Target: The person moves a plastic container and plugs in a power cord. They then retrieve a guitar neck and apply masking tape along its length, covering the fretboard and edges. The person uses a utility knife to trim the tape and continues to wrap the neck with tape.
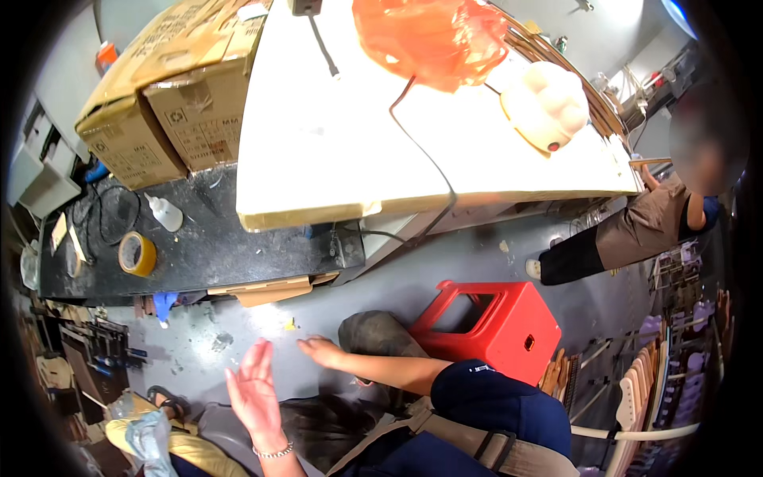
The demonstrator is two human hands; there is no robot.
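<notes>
My left hand (257,391) is raised above the floor, palm up, with its fingers stretched and nothing in it. A chain bracelet (273,452) circles that wrist. Close by on its right, my right hand (320,350) hovers beside my knee (377,332), its fingers loosely bent and apart, with no object visible in it. Neither hand touches the black-topped bench (214,258) in front of me. On the bench lie a roll of yellow tape (137,254) and a white squeeze bottle (164,212).
Cardboard boxes (199,119) stand at the back left. A white board (318,151) carries an orange plastic bag (433,40), a lumpy cream object (547,107) and a cable. A red stool (497,326) stands to my right. People (648,226) are at both sides; guitar necks (636,397) hang lower right.
</notes>
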